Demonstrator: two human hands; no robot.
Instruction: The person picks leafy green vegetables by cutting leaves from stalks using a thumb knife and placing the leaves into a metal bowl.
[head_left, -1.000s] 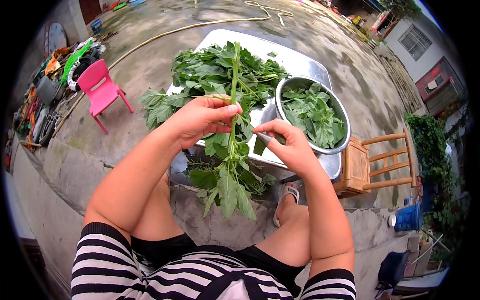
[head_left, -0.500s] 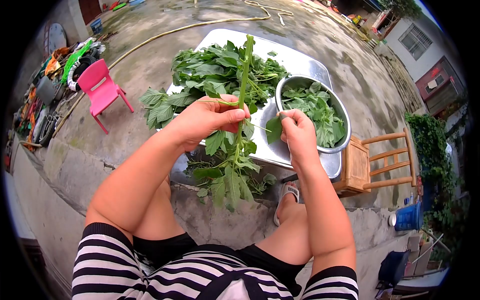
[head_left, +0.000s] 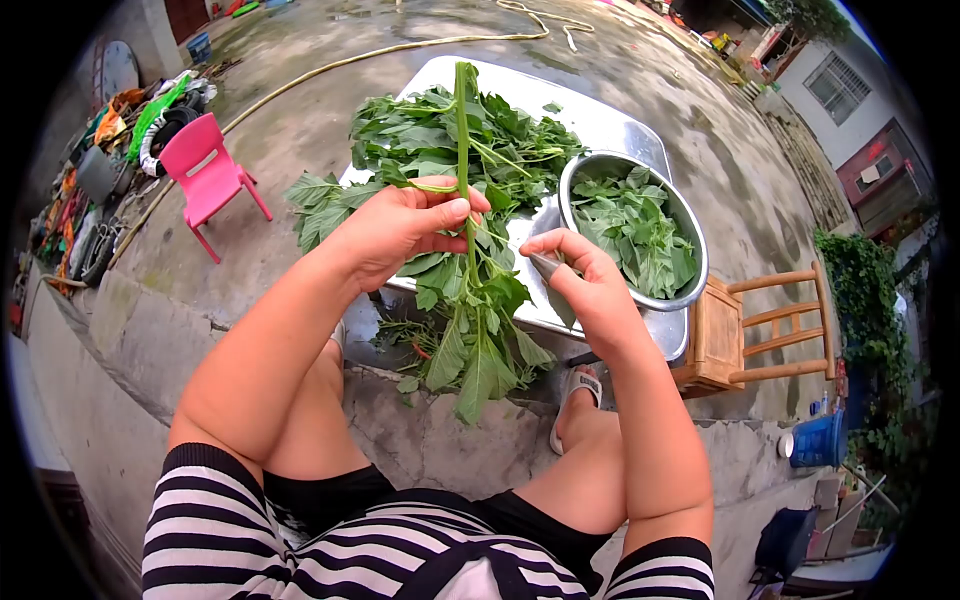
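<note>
My left hand (head_left: 408, 232) pinches a thick green stalk (head_left: 462, 125) that stands upright, its leafy end hanging below the hand over the table's near edge. To the right of it, my right hand (head_left: 588, 285) has its fingers closed on a green leaf (head_left: 562, 306), partly hidden by the palm. A thin leaf stem on the stalk points toward the right fingertips. Behind my left hand lies a heap of leafy stalks (head_left: 415, 135). A metal basin (head_left: 697, 228), tilted in view, holds picked leaves (head_left: 640, 235) just beyond my right hand.
The heap and basin rest on a shiny metal table (head_left: 630, 130). A wooden chair (head_left: 715, 335) stands at its right, a pink chair (head_left: 207, 172) to the left. More greens (head_left: 400, 335) lie low beneath the table's near edge. A hose (head_left: 330, 68) crosses the concrete yard.
The stalk and my left hand have shifted slightly left. My right hand has turned and lowered a little, its leaf now tucked under the fingers rather than held out toward the stalk.
</note>
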